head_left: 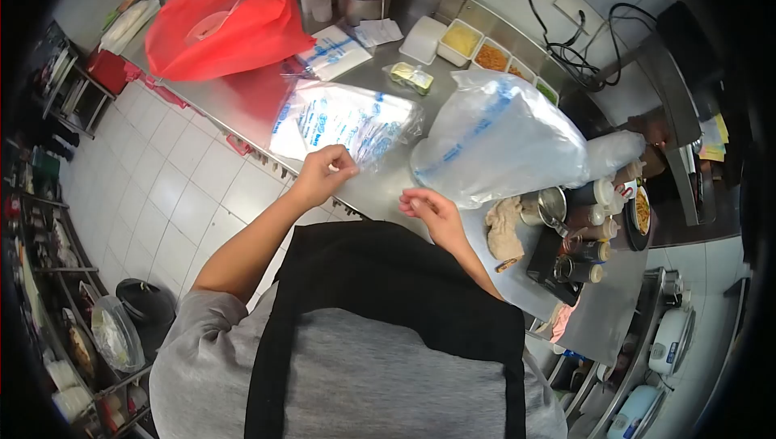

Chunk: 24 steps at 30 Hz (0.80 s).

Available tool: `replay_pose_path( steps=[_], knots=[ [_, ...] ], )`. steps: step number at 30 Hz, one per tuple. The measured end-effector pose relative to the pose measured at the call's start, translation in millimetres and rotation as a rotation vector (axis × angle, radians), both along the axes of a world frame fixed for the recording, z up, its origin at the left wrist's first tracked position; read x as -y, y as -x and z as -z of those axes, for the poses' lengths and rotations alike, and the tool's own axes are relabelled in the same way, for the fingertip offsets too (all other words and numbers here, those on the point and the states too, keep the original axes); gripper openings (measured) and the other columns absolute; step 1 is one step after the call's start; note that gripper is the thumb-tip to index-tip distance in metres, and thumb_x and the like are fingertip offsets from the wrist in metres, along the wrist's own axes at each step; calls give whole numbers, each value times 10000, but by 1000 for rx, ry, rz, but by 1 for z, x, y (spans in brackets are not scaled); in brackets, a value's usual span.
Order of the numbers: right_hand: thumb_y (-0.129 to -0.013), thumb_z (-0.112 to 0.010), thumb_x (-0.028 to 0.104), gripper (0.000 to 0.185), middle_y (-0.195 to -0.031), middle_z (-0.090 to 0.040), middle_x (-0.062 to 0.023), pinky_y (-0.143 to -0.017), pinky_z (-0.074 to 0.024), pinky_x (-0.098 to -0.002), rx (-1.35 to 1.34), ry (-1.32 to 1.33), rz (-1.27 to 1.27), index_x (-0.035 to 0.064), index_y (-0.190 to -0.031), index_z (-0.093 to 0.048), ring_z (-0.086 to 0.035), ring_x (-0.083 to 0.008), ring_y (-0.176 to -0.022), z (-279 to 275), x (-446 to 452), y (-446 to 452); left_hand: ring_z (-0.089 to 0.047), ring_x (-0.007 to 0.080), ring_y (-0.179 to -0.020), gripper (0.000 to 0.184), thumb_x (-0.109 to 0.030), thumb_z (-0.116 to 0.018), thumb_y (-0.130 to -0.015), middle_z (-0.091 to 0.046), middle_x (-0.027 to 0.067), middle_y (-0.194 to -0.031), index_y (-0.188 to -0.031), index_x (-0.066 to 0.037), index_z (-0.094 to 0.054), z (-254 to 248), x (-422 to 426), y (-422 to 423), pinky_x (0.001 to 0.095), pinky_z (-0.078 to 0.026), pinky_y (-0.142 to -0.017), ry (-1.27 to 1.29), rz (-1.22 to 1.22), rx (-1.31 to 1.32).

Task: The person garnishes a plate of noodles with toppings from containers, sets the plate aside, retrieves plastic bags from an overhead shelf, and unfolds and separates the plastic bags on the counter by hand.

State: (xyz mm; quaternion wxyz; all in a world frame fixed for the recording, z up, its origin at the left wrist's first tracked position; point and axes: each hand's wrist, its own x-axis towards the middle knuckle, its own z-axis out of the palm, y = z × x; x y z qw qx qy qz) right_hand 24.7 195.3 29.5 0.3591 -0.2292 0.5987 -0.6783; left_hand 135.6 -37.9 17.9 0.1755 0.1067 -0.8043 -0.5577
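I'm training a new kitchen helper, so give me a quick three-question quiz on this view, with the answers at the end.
1. Multiple choice: which is nearest the left hand? A) the flat printed plastic bags; B) the sauce bottles; C) the wall sockets.
2. True or false: the tan cloth lies to the right of the right hand.
3. Fill the gap: the big bag at the upper left is coloured ___.

Key: 1. A; 2. true; 3. red.

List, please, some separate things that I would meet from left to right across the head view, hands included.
Red plastic bag, left hand, right hand, beige cloth, capped bottles, yellow paper notes.
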Motion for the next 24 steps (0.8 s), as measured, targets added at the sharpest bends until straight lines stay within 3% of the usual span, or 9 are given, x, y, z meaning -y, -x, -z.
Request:
replay_pose_path(
  steps=[2,8,11,13,14,18,21,22,24],
  knots=[
    [-829,-610,50,165,-919,-616,-101,-724,-465,-255,177,10,80,2,-987,-614,-601,-143,-778,14,26,0,-512,88,-737,114,-29,-686,-752,-584,13,-739,-725,-29,-576,-10,4,-17,250,-429,-714,-46,110,101],
    [-808,-632,70,136,-895,-601,-114,-670,-476,-292,-1152,-223,266,15,-932,-622,-590,-175,-722,-19,60,1,-489,80,-667,134,-71,-679,-786,-553,-4,-704,-756,-45,-551,-10,9,-5,241,-409,-621,-318,285,148],
    [-797,-630,58,127,-893,-601,-122,-659,-476,-296,-940,-487,5,26,-920,-626,-597,-192,-720,0,55,3,-498,109,-664,230,-176,-707,-773,-539,21,-762,-860,-58,-529,-1,4,12,260,-418,-618,-165,262,117],
    [-807,-618,61,114,-877,-611,-108,-668,-476,-288,-680,-361,184,21,-913,-624,-603,-181,-727,17,53,-10,-512,144,-669,307,-245,-728,-750,-540,42,-801,-885,-63,-521,-11,-7,20,281,-427,-624,123,253,97],
    [-811,-612,63,108,-869,-617,-101,-672,-476,-285,-550,-297,273,19,-909,-623,-607,-176,-731,26,50,-15,-563,230,-726,435,-343,-752,-700,-552,93,-847,-929,-65,-508,-11,-14,22,335,-456,-650,221,245,169],
    [-849,-571,72,133,-849,-638,-63,-692,-477,-260,-218,-380,398,10,-948,-633,-596,-134,-743,55,31,-22,-598,299,-837,370,-314,-713,-718,-579,132,-889,-913,-63,-524,13,-27,38,402,-479,-673,661,265,95],
    [-850,-571,74,122,-854,-636,-59,-687,-474,-259,-217,-487,235,20,-932,-643,-587,-122,-740,48,30,-23,-592,278,-749,238,-214,-673,-766,-578,118,-834,-863,-43,-540,37,-23,47,378,-464,-621,672,228,48],
    [-842,-547,39,118,-850,-636,-77,-677,-473,-271,-207,-510,246,16,-904,-645,-601,-165,-735,35,34,-26,-580,271,-720,205,-187,-661,-775,-571,115,-811,-851,-39,-541,33,-21,46,370,-454,-607,498,235,56],
    [-818,-535,9,145,-867,-633,-99,-686,-474,-291,-637,-392,298,13,-910,-647,-607,-215,-749,17,41,-29,-556,257,-661,143,-131,-638,-793,-556,108,-766,-827,-30,-544,21,-13,45,354,-435,-580,155,232,67]
  ],
)
